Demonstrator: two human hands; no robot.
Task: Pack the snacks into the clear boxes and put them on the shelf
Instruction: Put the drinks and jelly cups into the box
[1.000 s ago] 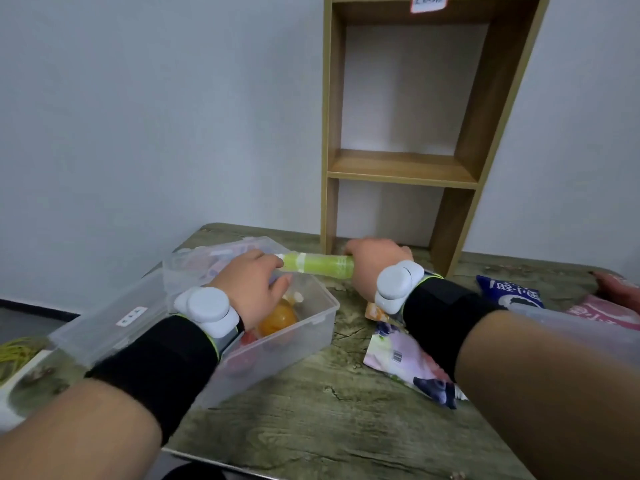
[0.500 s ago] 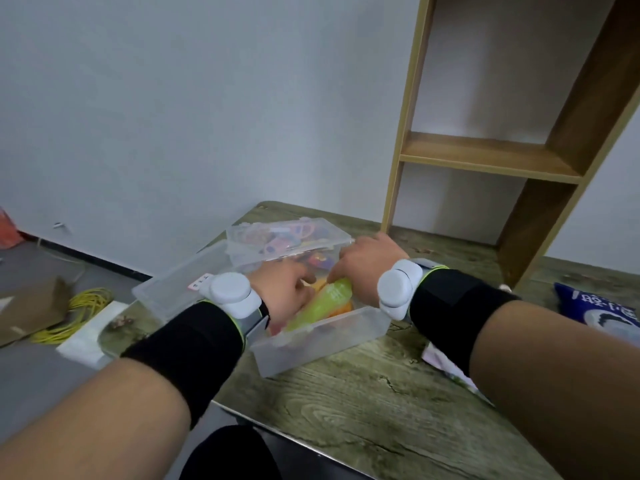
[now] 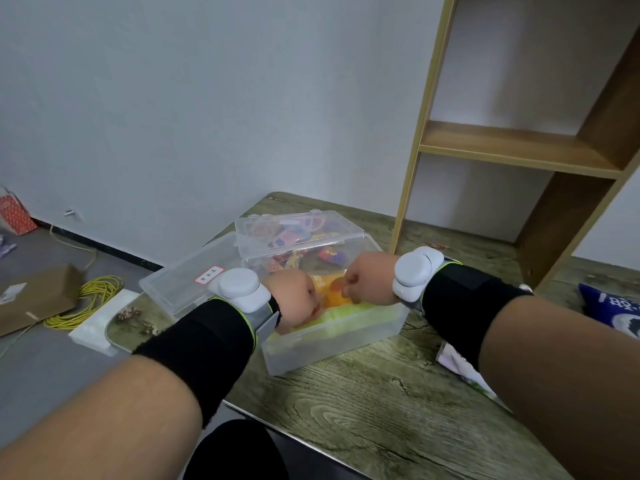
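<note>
In clear box [image 3: 329, 344]: green tube [image 3: 353, 309] flat; left hand [image 3: 294, 294], right hand [image 3: 367, 280] grip unclear.

This is a bare indoor workroom, makeshift rather than homely. The bench [image 3: 381, 417] has a worn wood-grain top and sits close to a plain pale wall [image 3: 207, 98] with a black skirting [image 3: 114, 251] at its foot. An open wooden shelf unit [image 3: 519, 152] stands on the bench's far right side. Left of the bench, a coil of yellow cable [image 3: 86, 301], a flattened cardboard piece [image 3: 34, 301], a white block [image 3: 100, 325] and a red dotted paper bag [image 3: 15, 216] lie on the grey floor [image 3: 41, 368].
</note>
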